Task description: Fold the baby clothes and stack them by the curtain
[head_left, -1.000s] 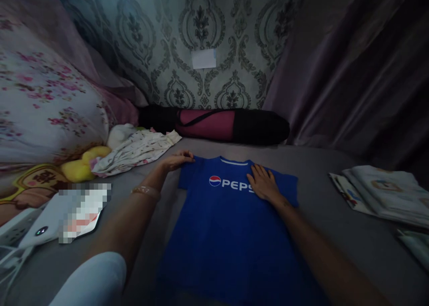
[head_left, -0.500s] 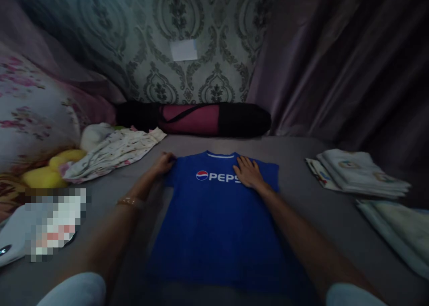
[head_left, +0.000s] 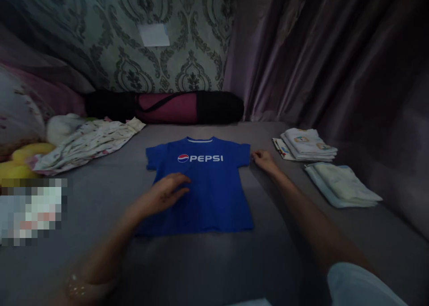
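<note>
Blue tee | L fingers apart, empty | R fingers curled, hold unclear | bag (contents hidden)

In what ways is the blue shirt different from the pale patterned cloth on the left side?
The blue shirt is spread flat, while the pale cloth lies rumpled. The blue shirt is one plain colour with white PEPSI lettering and a round logo; the pale cloth has small scattered marks. The blue shirt's neckline and sleeves are clear, but the pale cloth's full shape is hard to tell. Both are fabric.
</note>
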Demonstrator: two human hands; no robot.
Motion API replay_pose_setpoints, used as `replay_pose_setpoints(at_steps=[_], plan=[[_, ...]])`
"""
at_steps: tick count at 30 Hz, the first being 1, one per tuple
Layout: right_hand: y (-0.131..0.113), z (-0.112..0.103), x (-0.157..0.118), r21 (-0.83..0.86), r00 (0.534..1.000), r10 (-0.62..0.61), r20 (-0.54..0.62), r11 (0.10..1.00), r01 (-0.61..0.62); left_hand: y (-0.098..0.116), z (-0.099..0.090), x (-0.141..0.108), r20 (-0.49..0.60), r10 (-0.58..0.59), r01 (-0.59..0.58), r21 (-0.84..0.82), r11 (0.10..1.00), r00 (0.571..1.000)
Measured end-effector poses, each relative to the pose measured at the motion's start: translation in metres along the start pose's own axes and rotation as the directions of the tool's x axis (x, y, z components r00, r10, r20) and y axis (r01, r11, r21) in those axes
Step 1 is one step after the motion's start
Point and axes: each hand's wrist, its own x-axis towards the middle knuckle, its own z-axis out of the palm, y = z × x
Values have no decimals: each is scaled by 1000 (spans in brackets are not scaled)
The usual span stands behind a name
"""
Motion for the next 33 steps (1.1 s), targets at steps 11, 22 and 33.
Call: replay_pose_setpoints(at_steps=[11, 22, 33], plan=[[-26, -31, -156, 255, 818, -425, 388, 902, 348, 47, 21, -60, -156, -280, 260, -141, 955, 947], [2, -20, -200, -60, 794, -448, 411, 855, 514, 8, 31, -146, -377, -682, 615, -297, 730, 627], [4, -6, -203, -186, 733, -618, 284, 715, 674, 16, 30, -136, -370, -613, 554, -263, 790, 698]])
